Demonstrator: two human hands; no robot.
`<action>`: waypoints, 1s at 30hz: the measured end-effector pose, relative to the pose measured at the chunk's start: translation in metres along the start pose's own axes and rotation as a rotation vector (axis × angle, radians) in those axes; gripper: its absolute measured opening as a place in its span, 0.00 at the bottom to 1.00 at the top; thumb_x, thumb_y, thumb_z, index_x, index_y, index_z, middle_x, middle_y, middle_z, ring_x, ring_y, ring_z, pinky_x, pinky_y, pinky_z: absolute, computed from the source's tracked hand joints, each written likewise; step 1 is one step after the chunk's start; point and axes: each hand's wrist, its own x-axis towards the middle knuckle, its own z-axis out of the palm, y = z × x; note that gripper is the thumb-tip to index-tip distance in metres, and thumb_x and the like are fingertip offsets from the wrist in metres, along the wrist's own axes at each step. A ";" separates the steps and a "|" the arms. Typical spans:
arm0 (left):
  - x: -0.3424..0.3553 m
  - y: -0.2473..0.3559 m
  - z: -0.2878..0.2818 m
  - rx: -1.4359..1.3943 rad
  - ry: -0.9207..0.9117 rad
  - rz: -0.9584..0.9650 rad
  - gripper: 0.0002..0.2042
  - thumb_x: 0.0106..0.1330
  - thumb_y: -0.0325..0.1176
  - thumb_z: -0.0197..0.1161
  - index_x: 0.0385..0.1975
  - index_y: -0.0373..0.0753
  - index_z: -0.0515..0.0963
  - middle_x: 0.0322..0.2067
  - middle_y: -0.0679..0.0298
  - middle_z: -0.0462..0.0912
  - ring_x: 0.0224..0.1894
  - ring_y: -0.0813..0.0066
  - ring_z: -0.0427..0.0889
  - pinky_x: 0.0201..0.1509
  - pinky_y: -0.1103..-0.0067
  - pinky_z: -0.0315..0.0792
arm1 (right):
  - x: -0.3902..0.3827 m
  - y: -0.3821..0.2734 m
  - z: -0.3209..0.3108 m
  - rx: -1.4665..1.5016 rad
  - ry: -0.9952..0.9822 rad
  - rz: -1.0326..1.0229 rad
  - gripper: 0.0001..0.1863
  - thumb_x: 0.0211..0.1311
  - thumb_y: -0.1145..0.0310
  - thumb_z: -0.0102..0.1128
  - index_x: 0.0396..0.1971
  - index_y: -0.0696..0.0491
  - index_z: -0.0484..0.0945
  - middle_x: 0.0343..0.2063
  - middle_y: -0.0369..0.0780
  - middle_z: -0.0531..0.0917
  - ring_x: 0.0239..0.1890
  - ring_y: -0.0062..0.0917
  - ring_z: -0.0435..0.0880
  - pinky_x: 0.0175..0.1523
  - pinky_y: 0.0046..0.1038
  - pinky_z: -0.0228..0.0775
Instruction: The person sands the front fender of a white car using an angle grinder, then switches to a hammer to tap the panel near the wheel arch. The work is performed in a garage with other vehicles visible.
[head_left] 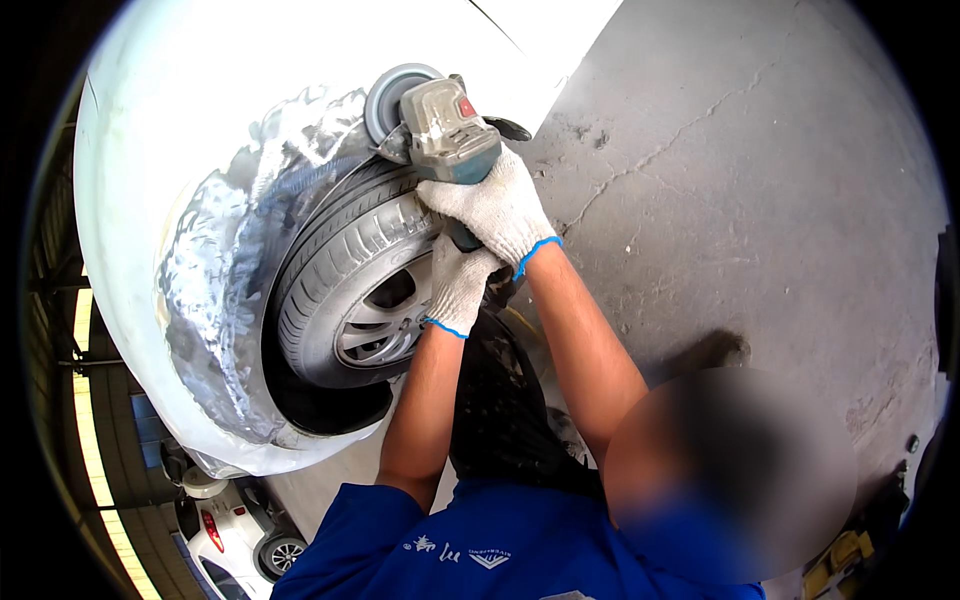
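An angle grinder (pixel 450 135) with a round grey disc (pixel 385 105) is held over the top end of the wheel arch on a white car body (pixel 330 45). My right hand (pixel 500 210), in a white knit glove with a blue cuff, is closed around the grinder's body. Just below it my left hand (pixel 460 280), gloved the same way, is closed on the tool's dark rear part. Whether the disc touches the metal cannot be made out. Around the arch runs a band of sanded bare metal (pixel 215 270), shiny and streaked.
Right under the grinder sits a dusty tyre (pixel 330 260) with a spoked wheel rim (pixel 385 320). Cracked grey concrete floor (pixel 720 200) spreads to the right. Another white car (pixel 235 535) stands at the lower left. Yellowish items (pixel 840 560) lie at the lower right.
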 end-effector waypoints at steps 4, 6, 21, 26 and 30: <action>-0.019 -0.008 -0.002 0.084 0.068 0.005 0.33 0.46 0.36 0.78 0.54 0.33 0.75 0.47 0.59 0.86 0.50 0.70 0.84 0.56 0.73 0.75 | -0.025 -0.007 0.003 0.028 -0.055 0.079 0.36 0.42 0.61 0.76 0.53 0.61 0.76 0.47 0.47 0.85 0.52 0.33 0.84 0.60 0.30 0.74; -0.029 -0.011 0.001 0.067 0.098 0.009 0.33 0.46 0.36 0.78 0.54 0.32 0.75 0.46 0.59 0.86 0.49 0.70 0.84 0.55 0.73 0.75 | -0.025 -0.005 0.003 0.059 -0.047 0.070 0.36 0.42 0.61 0.75 0.53 0.61 0.75 0.47 0.47 0.85 0.52 0.32 0.84 0.60 0.31 0.74; -0.027 0.013 0.009 -0.104 0.026 -0.054 0.33 0.56 0.34 0.75 0.62 0.36 0.68 0.57 0.60 0.80 0.58 0.71 0.79 0.61 0.72 0.73 | -0.017 -0.010 0.001 -0.022 -0.026 0.084 0.32 0.42 0.63 0.74 0.50 0.60 0.77 0.43 0.46 0.86 0.47 0.32 0.85 0.56 0.30 0.76; -0.018 0.005 -0.005 -0.048 -0.035 -0.064 0.37 0.53 0.31 0.78 0.64 0.36 0.66 0.60 0.60 0.77 0.61 0.71 0.76 0.62 0.72 0.74 | -0.014 -0.020 0.003 -0.090 -0.045 0.094 0.32 0.41 0.62 0.74 0.49 0.61 0.76 0.42 0.49 0.85 0.47 0.36 0.85 0.55 0.32 0.75; -0.023 -0.034 -0.005 -0.091 -0.022 -0.065 0.40 0.51 0.33 0.79 0.64 0.35 0.66 0.60 0.59 0.76 0.61 0.70 0.76 0.61 0.72 0.74 | -0.034 -0.007 0.001 0.152 -0.064 0.074 0.33 0.42 0.63 0.74 0.50 0.61 0.76 0.44 0.48 0.85 0.48 0.34 0.85 0.56 0.30 0.75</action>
